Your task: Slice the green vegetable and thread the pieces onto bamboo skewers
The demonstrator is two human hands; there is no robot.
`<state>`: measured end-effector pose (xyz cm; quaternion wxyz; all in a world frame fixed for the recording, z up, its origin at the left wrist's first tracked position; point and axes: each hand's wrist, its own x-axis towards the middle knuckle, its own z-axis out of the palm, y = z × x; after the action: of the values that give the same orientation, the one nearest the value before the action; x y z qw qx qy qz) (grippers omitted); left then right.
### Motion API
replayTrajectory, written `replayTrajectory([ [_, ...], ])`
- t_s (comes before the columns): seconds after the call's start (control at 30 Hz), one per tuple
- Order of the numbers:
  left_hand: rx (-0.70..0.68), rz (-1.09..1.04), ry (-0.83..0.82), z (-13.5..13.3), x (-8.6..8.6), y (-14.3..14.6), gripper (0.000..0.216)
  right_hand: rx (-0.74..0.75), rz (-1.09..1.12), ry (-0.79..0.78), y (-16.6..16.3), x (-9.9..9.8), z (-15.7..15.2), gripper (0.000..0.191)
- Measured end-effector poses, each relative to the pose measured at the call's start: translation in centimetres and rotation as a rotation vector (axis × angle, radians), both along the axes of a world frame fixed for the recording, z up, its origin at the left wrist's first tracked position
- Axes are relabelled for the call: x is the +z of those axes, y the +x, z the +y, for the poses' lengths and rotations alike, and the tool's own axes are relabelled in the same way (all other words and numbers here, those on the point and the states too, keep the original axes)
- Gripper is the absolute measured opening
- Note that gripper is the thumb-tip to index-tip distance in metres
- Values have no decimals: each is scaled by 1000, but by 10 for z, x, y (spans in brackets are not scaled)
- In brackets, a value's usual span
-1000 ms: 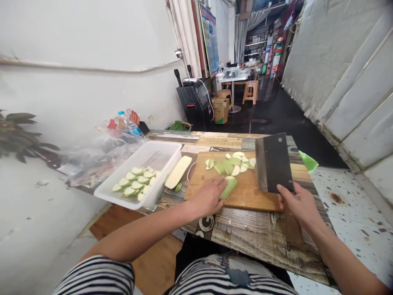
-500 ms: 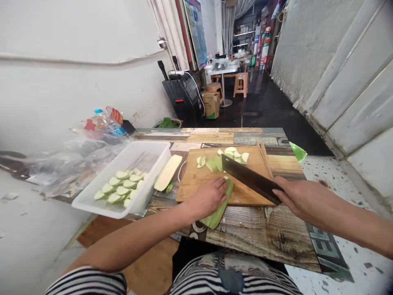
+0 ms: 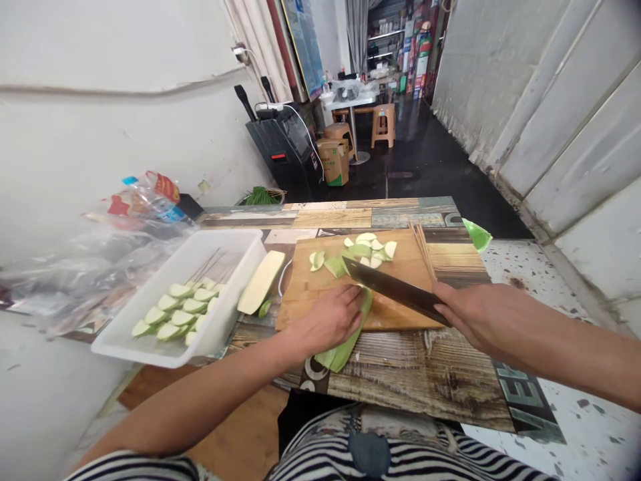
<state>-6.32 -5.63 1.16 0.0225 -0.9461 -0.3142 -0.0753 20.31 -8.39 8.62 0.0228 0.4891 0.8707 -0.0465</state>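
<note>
My left hand (image 3: 336, 316) is closed over a long pale green vegetable (image 3: 346, 347), perhaps a zucchini or gourd half, pressing it at the near edge of the wooden cutting board (image 3: 305, 300). In my right hand (image 3: 468, 308) is the handle of a broad dark cleaver (image 3: 393, 288). Its blade slants up to the left across the board, just beyond my left fingertips. Cut pieces (image 3: 373, 248) lie in a loose pile at the board's far side, with a few others left of the blade. Thin wooden skewers (image 3: 423, 250) rest along the right edge.
Left of the board lies another halved vegetable (image 3: 262, 282). A white plastic tub (image 3: 175, 359) holds skewered slices. Plastic bags (image 3: 75, 267) and a bottle (image 3: 155, 200) crowd the far left. A black speaker (image 3: 285, 147) and a cardboard box (image 3: 334, 162) stand beyond the table (image 3: 425, 374).
The whole view has shifted slightly, so things sit a little further left and higher. The cleaver stays in my right hand and the vegetable under my left, both nearly unmoved on the board.
</note>
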Motion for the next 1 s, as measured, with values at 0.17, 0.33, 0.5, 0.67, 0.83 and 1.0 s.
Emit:
replayTrajectory([
  [0.17, -25, -25, -48, 2, 1, -1, 37, 9, 10, 7, 2, -3, 0, 22],
  [0.33, -22, -23, -62, 3, 0, 0, 37, 16, 30, 26, 3, -2, 1, 21],
  [0.5, -17, -27, -74, 4, 0, 0, 35, -3, 56, -19, 2, 0, 0, 21],
  [0.67, -38, -31, -58, 4, -1, 0, 36, -15, 101, -53, 4, -2, 3, 22],
  [0.83, -68, -30, -34, 4, 0, 0, 35, -10, 97, -82, 5, -1, 8, 20],
  [1.0, -68, -28, -7, 5, -2, -1, 35, -7, 58, -156, -1, -5, 10, 19],
])
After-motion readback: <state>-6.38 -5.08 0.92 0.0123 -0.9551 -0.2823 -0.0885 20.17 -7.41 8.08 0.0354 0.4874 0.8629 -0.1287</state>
